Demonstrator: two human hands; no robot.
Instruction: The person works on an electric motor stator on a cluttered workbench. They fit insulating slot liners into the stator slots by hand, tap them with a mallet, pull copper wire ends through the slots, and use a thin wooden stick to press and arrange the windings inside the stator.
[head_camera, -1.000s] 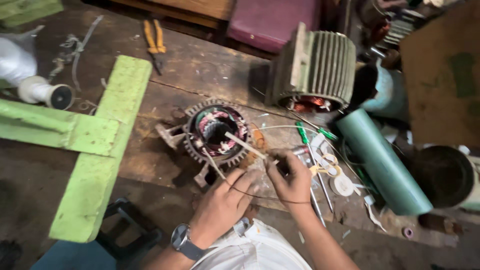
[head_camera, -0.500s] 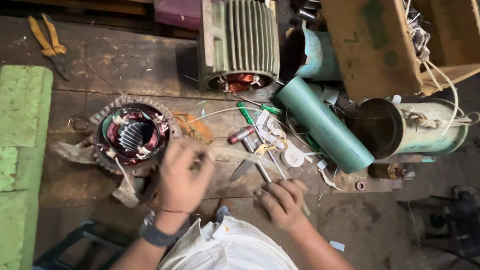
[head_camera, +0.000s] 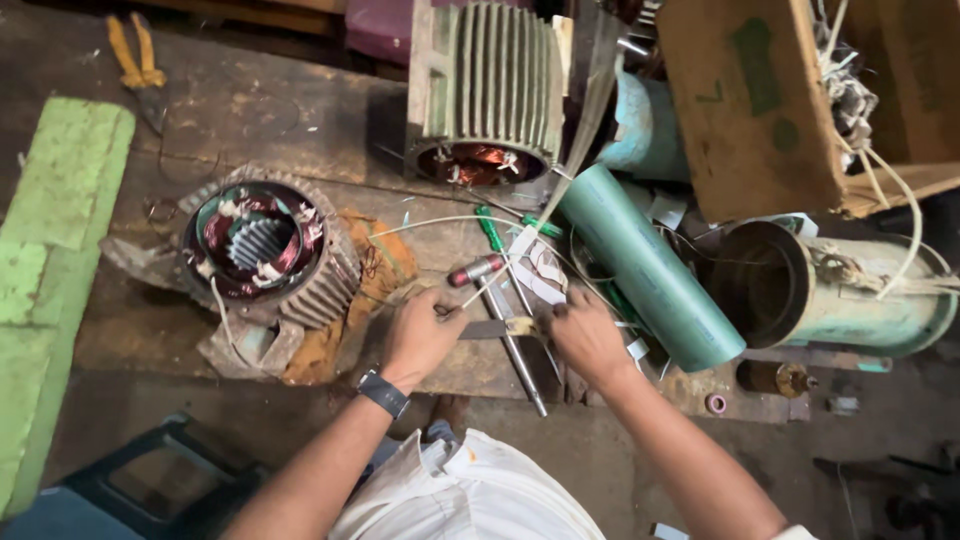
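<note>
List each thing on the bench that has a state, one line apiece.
Left hand: gripping one end of the flat blade.
Right hand: pinching the blade's other end.
Ribbed stator: open-faced, windings exposed.
Finned motor housing: on its side, copper showing.
Green tube: lying down.
Pliers: untouched.

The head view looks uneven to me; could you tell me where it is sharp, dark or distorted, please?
Head view: the left hand, right hand and stator are sharp and evenly lit; the lower corners fall into shadow; the green pipe and edges bow from wide-angle distortion.
</note>
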